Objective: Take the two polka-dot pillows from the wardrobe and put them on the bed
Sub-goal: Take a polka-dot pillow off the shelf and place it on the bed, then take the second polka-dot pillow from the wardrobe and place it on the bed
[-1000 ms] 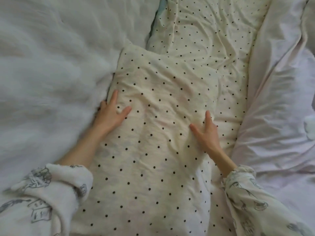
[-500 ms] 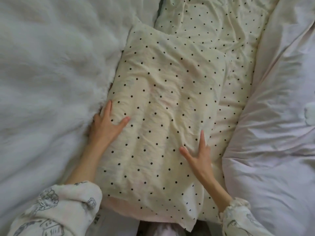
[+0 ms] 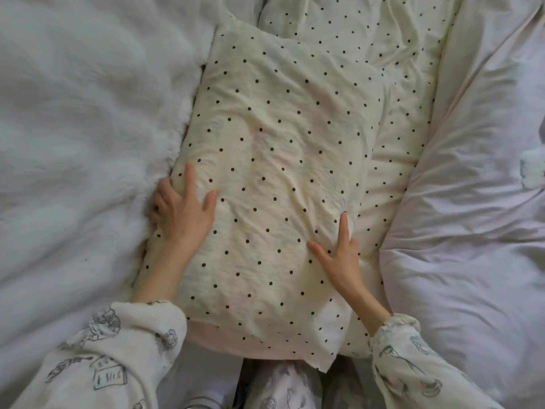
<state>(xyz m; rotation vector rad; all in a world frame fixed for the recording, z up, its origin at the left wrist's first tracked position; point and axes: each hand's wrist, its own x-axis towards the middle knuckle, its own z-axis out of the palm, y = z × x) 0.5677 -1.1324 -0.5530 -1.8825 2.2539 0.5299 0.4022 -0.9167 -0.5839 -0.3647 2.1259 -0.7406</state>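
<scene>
A cream pillow with black polka dots (image 3: pixel 280 160) lies lengthwise on the bed in front of me, its open pillowcase end nearest me. My left hand (image 3: pixel 182 215) grips its left edge, thumb and forefinger on top and the other fingers tucked down the side. My right hand (image 3: pixel 339 255) holds the right edge the same way. More cream polka-dot fabric (image 3: pixel 368 42) lies beyond and under the pillow at the upper right; I cannot tell whether it is the second pillow or a sheet.
A fluffy white blanket (image 3: pixel 76 137) fills the left side, pressed against the pillow. A pale lilac duvet (image 3: pixel 472 237) is bunched along the right. My patterned pyjama legs (image 3: pixel 280 388) show at the bottom, just below the pillow's near end.
The pillow now lies further up the bed from me and its near end has come into view. Both hands sit lower along its sides than a second ago.
</scene>
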